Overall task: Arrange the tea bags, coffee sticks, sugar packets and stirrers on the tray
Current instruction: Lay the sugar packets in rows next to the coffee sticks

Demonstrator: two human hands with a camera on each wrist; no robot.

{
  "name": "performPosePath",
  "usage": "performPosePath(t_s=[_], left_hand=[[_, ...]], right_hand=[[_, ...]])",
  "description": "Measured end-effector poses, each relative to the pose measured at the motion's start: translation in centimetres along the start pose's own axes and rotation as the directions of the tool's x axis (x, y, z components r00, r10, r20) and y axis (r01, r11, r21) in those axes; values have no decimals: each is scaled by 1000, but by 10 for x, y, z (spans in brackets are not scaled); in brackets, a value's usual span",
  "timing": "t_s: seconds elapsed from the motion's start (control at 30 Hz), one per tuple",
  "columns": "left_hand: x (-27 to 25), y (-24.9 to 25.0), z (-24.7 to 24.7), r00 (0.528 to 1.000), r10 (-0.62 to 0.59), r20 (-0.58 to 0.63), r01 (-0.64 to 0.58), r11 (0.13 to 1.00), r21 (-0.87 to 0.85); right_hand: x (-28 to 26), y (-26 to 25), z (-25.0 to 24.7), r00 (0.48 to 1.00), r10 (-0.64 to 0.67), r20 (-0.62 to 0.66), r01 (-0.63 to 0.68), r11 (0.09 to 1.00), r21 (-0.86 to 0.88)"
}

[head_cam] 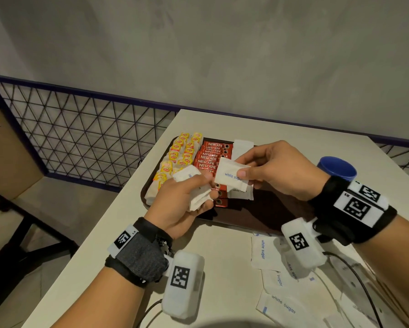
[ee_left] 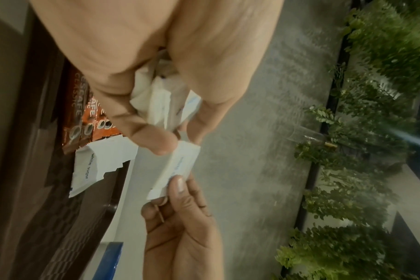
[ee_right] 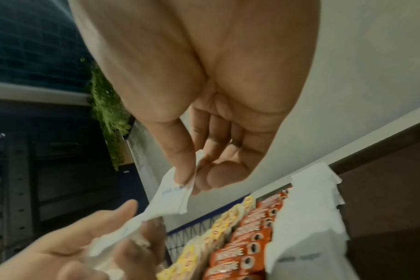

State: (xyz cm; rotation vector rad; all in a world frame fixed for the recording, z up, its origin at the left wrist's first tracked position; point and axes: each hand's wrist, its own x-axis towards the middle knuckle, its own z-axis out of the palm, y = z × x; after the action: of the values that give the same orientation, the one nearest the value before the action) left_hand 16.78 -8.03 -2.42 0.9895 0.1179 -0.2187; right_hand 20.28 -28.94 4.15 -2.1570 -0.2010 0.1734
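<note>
1. Head view: grey wall, wire-mesh railing (head_cam: 85, 138), and a pale tabletop (head_cam: 222, 268) carrying a dark tray (head_cam: 265, 209). Yellow tea bags (head_cam: 182, 152) fill the tray's left side, red coffee sticks (head_cam: 210, 159) lie beside them, and a row of sugar packets (head_cam: 242, 147) has begun just right of those. The left hand (head_cam: 182, 207) grips a bunch of white packets (head_cam: 198, 197); the right hand (head_cam: 276, 171) pinches a single packet (head_cam: 231, 175) between thumb and fingers above the tray. More loose packets (head_cam: 279, 301) wait on the near tabletop, beside a blue cup (head_cam: 338, 168). My read: tea and coffee done, sugar midway. I can't pick out any stirrers.

2. Left wrist view: the tabletop drops away, and a grey wall and green foliage (ee_left: 372, 132) appear. This view adds the handover itself: the left fingers (ee_left: 151, 136) curl around the bunch while the right thumb (ee_left: 178, 185) clamps the one packet's far end. Both hands touch it.

3. Right wrist view: a dark building front sits behind. It adds the tray rows from the side, packets overlapping, which the left wrist hardly shows.
</note>
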Motion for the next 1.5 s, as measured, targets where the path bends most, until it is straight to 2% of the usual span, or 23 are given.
performPosePath(t_s=[0.17,0.37,0.53,0.73,0.87,1.0,1.1,1.27,1.4,1.5], left_hand=[[3,3,0,998,-40,-46,34,990,-137],[1,4,0,999,-40,-20,36,983,-182],[2,3,-1,998,-58,-7,55,981,-188],[3,2,-4,998,-62,26,66,975,-211],[-1,3,-2,995,-60,76,72,982,-176],[-4,1,0,989,-79,124,90,992,-88],[-5,1,0,989,-74,131,74,997,6],[-5,-2,1,990,-59,131,37,986,165],[-6,-6,0,982,-57,179,18,977,214],[-4,-5,-1,990,-6,139,-24,976,215]], right_hand=[[26,27,-6,993,116,19,-110,972,-207],[41,40,1,974,200,104,-159,937,-312],[48,48,8,967,233,102,-173,897,-406],[50,42,2,975,217,57,-173,889,-424],[42,27,-2,993,121,-3,-115,930,-349],[18,5,0,1000,-6,29,11,986,-168],[-1,-8,-1,996,-82,42,85,995,-60],[-21,-15,7,992,-122,26,121,992,38],[-31,-15,18,988,-153,12,153,988,0],[-33,-11,18,992,-123,13,122,990,64]])
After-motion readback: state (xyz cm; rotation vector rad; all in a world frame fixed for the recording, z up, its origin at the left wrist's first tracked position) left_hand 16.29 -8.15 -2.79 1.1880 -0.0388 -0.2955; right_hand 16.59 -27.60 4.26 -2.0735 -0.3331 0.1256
